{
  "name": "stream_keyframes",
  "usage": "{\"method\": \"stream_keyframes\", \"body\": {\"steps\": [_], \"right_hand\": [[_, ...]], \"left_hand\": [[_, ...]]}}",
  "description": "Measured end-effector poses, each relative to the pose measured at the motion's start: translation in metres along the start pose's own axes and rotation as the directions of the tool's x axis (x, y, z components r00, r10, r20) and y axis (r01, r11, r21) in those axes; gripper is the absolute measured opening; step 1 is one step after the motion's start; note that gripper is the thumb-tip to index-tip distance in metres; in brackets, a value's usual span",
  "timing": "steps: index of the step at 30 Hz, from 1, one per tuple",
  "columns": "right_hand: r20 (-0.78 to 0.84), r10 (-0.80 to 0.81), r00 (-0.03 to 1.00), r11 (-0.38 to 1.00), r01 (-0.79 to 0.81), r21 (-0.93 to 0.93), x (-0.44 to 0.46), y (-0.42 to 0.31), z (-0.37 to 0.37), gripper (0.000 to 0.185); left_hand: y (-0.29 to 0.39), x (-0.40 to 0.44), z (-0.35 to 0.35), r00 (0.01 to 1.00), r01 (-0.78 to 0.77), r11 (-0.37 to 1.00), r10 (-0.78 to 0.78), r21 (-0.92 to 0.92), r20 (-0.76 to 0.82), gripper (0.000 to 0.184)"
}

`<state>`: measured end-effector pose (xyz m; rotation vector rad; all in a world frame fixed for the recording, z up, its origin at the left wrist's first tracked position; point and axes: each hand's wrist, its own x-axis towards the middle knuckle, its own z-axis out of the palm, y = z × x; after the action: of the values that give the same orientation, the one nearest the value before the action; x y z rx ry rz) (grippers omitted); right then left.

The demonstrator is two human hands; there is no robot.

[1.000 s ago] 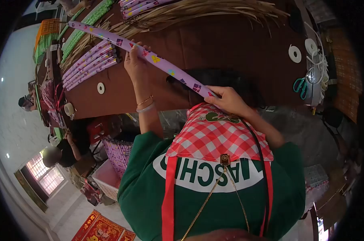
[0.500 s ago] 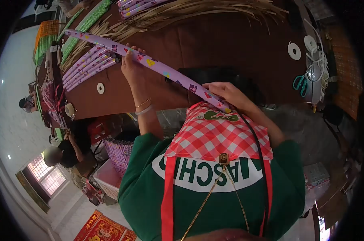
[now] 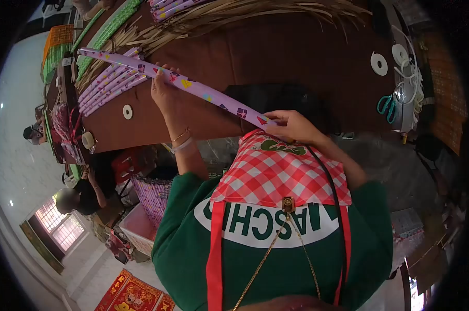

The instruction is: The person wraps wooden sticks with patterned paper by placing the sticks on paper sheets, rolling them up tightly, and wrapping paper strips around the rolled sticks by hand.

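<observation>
A long, slim purple wrapping-paper roll (image 3: 198, 89), printed with small coloured figures, slants from the upper left down toward my apron (image 3: 278, 176). My left hand (image 3: 165, 88) is closed around its middle part, thumb on the near side and fingertips showing beyond. At the lower end, my right hand (image 3: 294, 127) is closed over the roll and covers its tip. The far end passes over a stack of similar purple rolls (image 3: 107, 88) on the brown-covered table (image 3: 203, 57).
Dry brown strips (image 3: 234, 23) lie along the table's far side, with green rolls (image 3: 107, 36) at the left. A white tape roll (image 3: 128, 112), another tape roll (image 3: 379, 64) and teal scissors (image 3: 386, 108) are on the table. Another person (image 3: 81, 199) is at the left.
The purple roll's far end has dipped and shifted slightly left, and my left hand moved with it. My right hand has closed further over the lower end, hiding the tip.
</observation>
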<state>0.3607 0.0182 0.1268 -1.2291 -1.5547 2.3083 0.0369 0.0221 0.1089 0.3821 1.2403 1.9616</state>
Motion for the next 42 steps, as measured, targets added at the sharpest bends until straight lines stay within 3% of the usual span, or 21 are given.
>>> {"method": "stream_keyframes", "body": {"steps": [1, 5, 8, 10, 11, 13, 14, 16, 17, 22, 24, 27, 29, 31, 34, 36, 37, 39, 42], "right_hand": [[0.137, -0.028, 0.990, 0.999, 0.030, -0.013, 0.005, 0.010, -0.006, 0.043], [0.208, 0.123, 0.970, 0.992, -0.115, -0.052, -0.002, 0.002, -0.013, 0.040], [0.228, 0.006, 0.974, 0.999, -0.016, 0.041, -0.001, 0.007, -0.019, 0.037], [0.261, 0.002, 0.965, 0.970, -0.065, 0.232, 0.001, 0.017, -0.020, 0.038], [0.262, 0.005, 0.965, 0.970, -0.068, 0.232, 0.001, 0.018, -0.022, 0.038], [0.275, 0.105, 0.956, 0.895, -0.211, 0.392, 0.000, 0.017, -0.024, 0.043], [0.276, 0.107, 0.955, 0.895, -0.214, 0.393, -0.001, 0.015, -0.021, 0.043], [0.268, 0.035, 0.963, 0.984, -0.080, 0.160, -0.003, 0.009, -0.014, 0.048], [0.252, -0.048, 0.967, 0.987, 0.006, 0.164, -0.003, 0.014, -0.013, 0.052], [0.284, 0.068, 0.956, 0.993, -0.094, 0.077, -0.005, 0.001, -0.017, 0.045], [0.291, 0.088, 0.953, 0.993, -0.109, 0.056, -0.006, 0.001, -0.018, 0.042], [0.320, 0.043, 0.946, 0.998, -0.052, 0.018, -0.003, 0.008, -0.023, 0.037], [0.309, 0.092, 0.947, 0.986, -0.130, 0.102, 0.004, 0.025, -0.029, 0.035], [0.311, 0.094, 0.946, 0.994, -0.104, 0.016, 0.000, 0.021, -0.031, 0.034], [0.243, -0.023, 0.970, 0.997, 0.003, 0.080, -0.001, 0.026, -0.028, 0.034], [0.223, 0.064, 0.973, 0.941, -0.134, 0.311, -0.002, 0.024, -0.025, 0.035], [0.226, 0.066, 0.972, 0.941, -0.136, 0.311, -0.005, 0.020, -0.023, 0.035], [0.226, 0.068, 0.972, 0.984, -0.103, 0.146, -0.011, 0.005, -0.018, 0.037], [0.266, 0.113, 0.957, 0.989, -0.133, 0.058, -0.010, -0.003, -0.017, 0.038]], "left_hand": [[0.000, -0.001, -0.001, 1.000, 0.003, 1.000, -0.003, 0.000, 0.000, 0.036], [-0.001, -0.005, -0.012, 1.000, -0.009, 1.000, 0.009, 0.028, 0.005, 0.035], [-0.004, -0.004, -0.024, 1.000, 0.004, 1.000, -0.004, -0.007, 0.001, 0.035], [-0.002, -0.006, -0.026, 1.000, 0.007, 1.000, -0.007, -0.029, 0.010, 0.034], [-0.001, -0.009, -0.027, 1.000, -0.001, 1.000, 0.001, -0.011, -0.026, 0.034], [0.002, -0.010, -0.028, 0.998, -0.009, 1.000, 0.010, 0.007, -0.065, 0.033], [0.003, -0.011, -0.032, 0.996, -0.002, 0.999, 0.005, 0.039, -0.093, 0.032], [0.003, -0.010, -0.037, 0.993, 0.007, 0.997, 0.001, 0.071, -0.120, 0.032], [0.003, -0.011, -0.040, 0.991, 0.010, 0.998, -0.001, 0.069, -0.130, 0.031], [0.008, -0.020, -0.035, 0.978, 0.008, 0.995, 0.013, 0.101, -0.209, 0.029], [0.007, -0.023, -0.040, 0.991, -0.023, 0.998, 0.030, 0.057, -0.132, 0.030], [0.008, -0.028, -0.045, 0.989, -0.015, 0.998, 0.025, 0.065, -0.149, 0.030], [0.007, -0.025, -0.059, 0.990, -0.011, 1.000, 0.012, 0.011, -0.141, 0.031], [0.010, -0.023, -0.065, 0.991, -0.008, 0.999, 0.002, -0.047, -0.135, 0.032], [0.014, -0.023, -0.070, 0.984, -0.016, 1.000, 0.012, -0.024, -0.180, 0.034], [0.014, -0.026, -0.070, 0.983, -0.036, 0.999, 0.034, -0.009, -0.183, 0.035], [0.014, -0.026, -0.072, 0.982, -0.036, 0.999, 0.034, -0.007, -0.185, 0.035], [0.013, -0.027, -0.075, 0.992, -0.036, 0.998, 0.029, -0.053, -0.119, 0.035], [0.012, -0.030, -0.075, 0.987, -0.028, 0.999, 0.023, -0.024, -0.160, 0.035]]}}
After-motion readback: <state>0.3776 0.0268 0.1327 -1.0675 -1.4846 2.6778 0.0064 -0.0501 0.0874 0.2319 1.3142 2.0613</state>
